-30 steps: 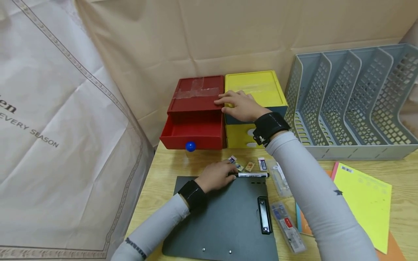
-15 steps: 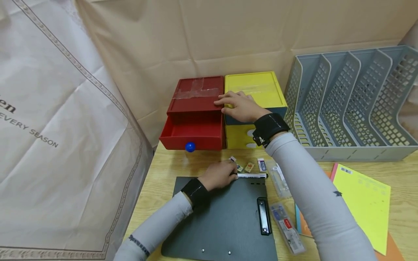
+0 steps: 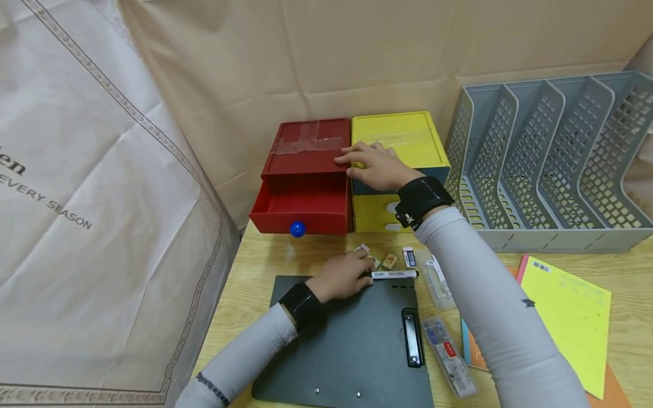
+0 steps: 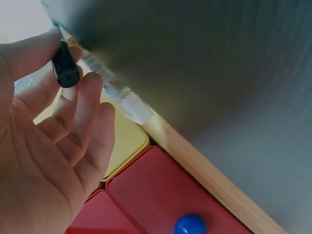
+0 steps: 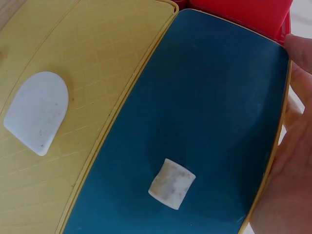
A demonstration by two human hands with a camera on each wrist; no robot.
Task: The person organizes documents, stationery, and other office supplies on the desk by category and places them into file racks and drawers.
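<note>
My left hand [image 3: 340,277] is over the far edge of a dark clipboard [image 3: 357,334]. It pinches the black end of a marker [image 3: 394,275] between thumb and fingers; the black end [image 4: 66,68] shows in the left wrist view. My right hand [image 3: 380,166] rests on the tops of the red drawer box [image 3: 306,161] and the yellow one [image 3: 403,136], fingers spread. Below it, the red drawer [image 3: 306,201] with a blue knob [image 3: 297,229] is pulled out. The right wrist view shows the thumb at the edge of a blue drawer front [image 5: 195,97].
Several erasers lie beyond the marker, one of them a boxed eraser [image 3: 409,257]. Clear plastic cases [image 3: 449,357] lie right of the clipboard. A grey file rack [image 3: 551,164] stands at the right, behind a yellow notebook [image 3: 566,323].
My left hand has shifted slightly at the marker's end, and the marker lies a little further left than a second ago. My right hand stays put.
</note>
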